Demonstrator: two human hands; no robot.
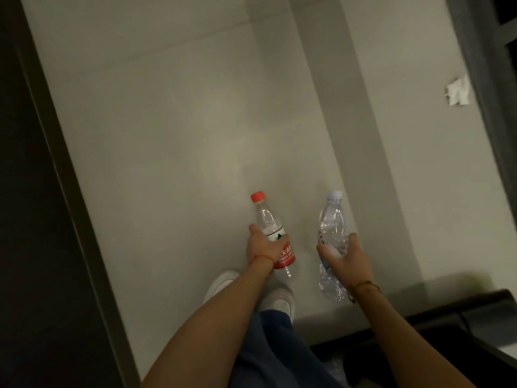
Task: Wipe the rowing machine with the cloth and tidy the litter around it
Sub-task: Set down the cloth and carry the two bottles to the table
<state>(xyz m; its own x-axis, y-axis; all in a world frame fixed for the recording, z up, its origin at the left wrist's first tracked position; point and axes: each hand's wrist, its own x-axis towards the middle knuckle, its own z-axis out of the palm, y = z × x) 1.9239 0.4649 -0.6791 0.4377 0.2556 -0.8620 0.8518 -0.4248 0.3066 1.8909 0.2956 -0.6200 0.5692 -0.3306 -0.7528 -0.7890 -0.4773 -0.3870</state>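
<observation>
Clear plastic is showing in both bottles at lower centre: the red-capped bottle [272,233] is sitting in the left hand [261,247], fingers curling round its label, while the right hand [345,256] is gripping the crumpled white-capped bottle [331,242]. White litter [457,91], perhaps paper, is lying blurred at upper right.

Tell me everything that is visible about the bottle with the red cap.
The bottle with the red cap is a clear plastic water bottle, apparently empty or nearly so. It has a round red cap on a narrow neck, ribbed clear shoulders, and a label that is white with a green mark at its upper edge and red with white writing below. It looks undented. The left hand holds it in a grip around the label, cap pointing away from the person, above the pale floor.
</observation>
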